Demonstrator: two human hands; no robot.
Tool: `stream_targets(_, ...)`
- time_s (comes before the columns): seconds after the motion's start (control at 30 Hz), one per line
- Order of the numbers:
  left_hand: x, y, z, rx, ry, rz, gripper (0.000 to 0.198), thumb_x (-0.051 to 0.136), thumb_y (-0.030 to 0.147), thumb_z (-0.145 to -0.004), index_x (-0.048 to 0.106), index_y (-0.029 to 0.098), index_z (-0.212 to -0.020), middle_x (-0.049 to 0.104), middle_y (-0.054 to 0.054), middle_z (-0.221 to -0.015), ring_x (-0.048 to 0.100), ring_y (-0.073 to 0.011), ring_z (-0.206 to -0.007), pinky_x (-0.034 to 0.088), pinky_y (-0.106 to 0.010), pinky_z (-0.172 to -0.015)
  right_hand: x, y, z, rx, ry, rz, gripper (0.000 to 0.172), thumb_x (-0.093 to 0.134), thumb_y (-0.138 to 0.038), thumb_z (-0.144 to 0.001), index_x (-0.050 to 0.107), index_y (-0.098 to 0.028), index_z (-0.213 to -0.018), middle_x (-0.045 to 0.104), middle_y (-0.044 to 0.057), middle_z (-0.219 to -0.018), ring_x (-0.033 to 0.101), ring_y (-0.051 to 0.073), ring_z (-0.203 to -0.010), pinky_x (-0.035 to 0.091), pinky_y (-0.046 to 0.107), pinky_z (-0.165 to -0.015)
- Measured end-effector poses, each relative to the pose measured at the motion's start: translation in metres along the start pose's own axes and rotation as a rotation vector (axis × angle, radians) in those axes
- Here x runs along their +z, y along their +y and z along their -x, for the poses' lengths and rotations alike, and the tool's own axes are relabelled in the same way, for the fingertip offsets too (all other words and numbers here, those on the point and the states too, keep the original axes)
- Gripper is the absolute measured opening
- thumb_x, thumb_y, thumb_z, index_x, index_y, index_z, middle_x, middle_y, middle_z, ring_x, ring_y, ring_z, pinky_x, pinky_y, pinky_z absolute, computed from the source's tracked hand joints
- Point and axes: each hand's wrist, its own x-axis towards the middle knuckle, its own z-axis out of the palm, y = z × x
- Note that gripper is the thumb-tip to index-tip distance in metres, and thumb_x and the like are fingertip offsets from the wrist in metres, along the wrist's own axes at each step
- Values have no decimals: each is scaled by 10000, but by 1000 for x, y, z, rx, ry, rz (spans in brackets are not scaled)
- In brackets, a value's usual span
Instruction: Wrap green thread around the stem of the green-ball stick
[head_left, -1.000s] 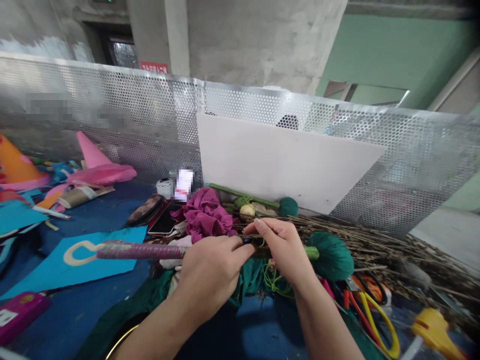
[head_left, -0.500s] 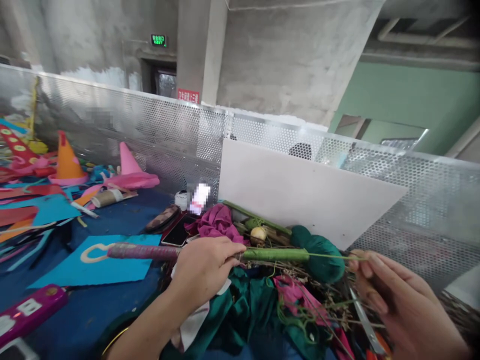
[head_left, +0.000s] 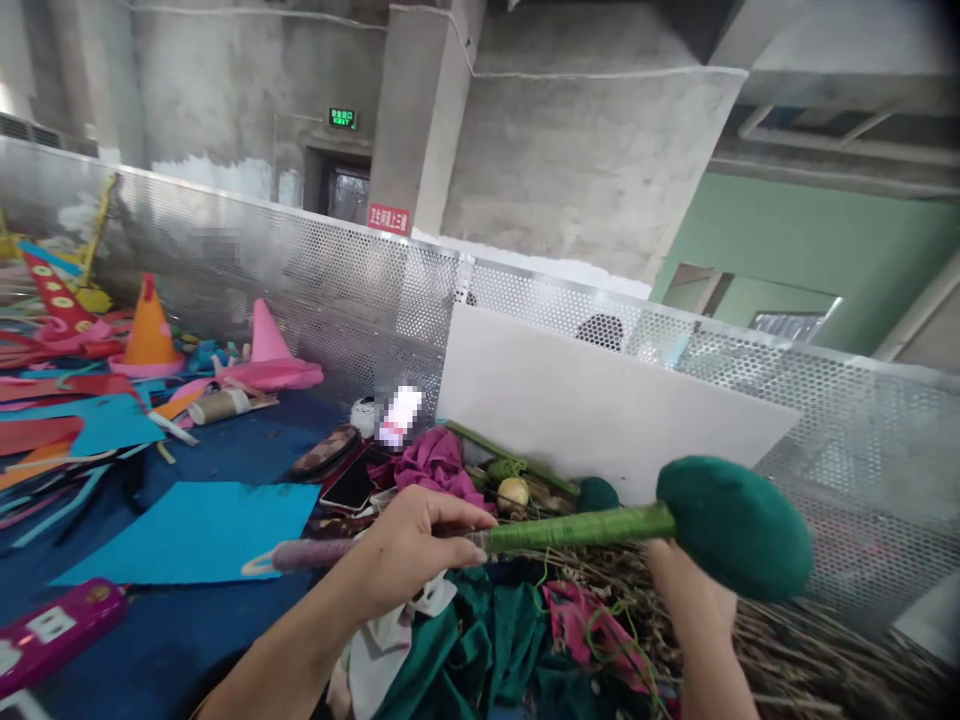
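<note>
A craft workshop in a bare concrete building; a blue counter (head_left: 225, 610) full of cut felt sheets (head_left: 187, 530), felt cones (head_left: 150, 330), cloth scraps (head_left: 480, 640), and dry twigs (head_left: 787, 650); a holed metal screen (head_left: 315, 280) stands along the far edge.

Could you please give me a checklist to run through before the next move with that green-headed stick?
1. Left hand closed firmly around the stick near its middle: ok.
2. Right hand has a hold on the stick: cannot tell, as the padded head hides its fingers.
3. Padded head held above the twigs, not touching them: ok.
4. Green wrapping on the shaft even, with no gaps: ok.
5. Loose thread end secured: cannot tell, too blurred.
6. Surface under the stick free of clutter: not ok, as cloth scraps and twigs lie right beneath.
</note>
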Motion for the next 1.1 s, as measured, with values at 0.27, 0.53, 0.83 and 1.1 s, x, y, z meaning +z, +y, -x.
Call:
stream_targets(0.27,8,2,3,-64,54,273,397,660,210,-668,739,104,-1042,464,65,-459,294,-58,-426,206,-211,-445,44,-90,54,-109,-472,-582,338,527,-445,-889,660,-192,-1068,700,92,-977,628,245,-1025,479,353,-945)
stream_targets(0.53,8,-8,-3,-40,89,430,305,698,202,-655,759,117,-941,497,60,-460,293,-42,-402,189,-198,-419,41,-111,81,-141,-338,-685,332,526,-355,-929,635,-188,-662,593,33,-696,577,166,-677,449,245,-627)
stream_targets(0.83,18,-7,-6,-133,47,489,292,709,163,-640,736,85,-920,510,74,-434,305,-34,-379,199,-187,-409,53,-120,94,-248,-346,-1287,434,356,-425,-994,558,-203,-680,510,25,-622,566,187,-653,458,311,-600)
stream_targets(1.1,28,-5,-6,-129,89,459,233,684,131,-654,742,85,-875,563,54,-469,321,-36,-384,212,-190,-410,46,-125,109,-275,-123,-816,366,418,-293,-1001,476,-185,-656,416,-22,-609,435,109,-552,284,261,-528)
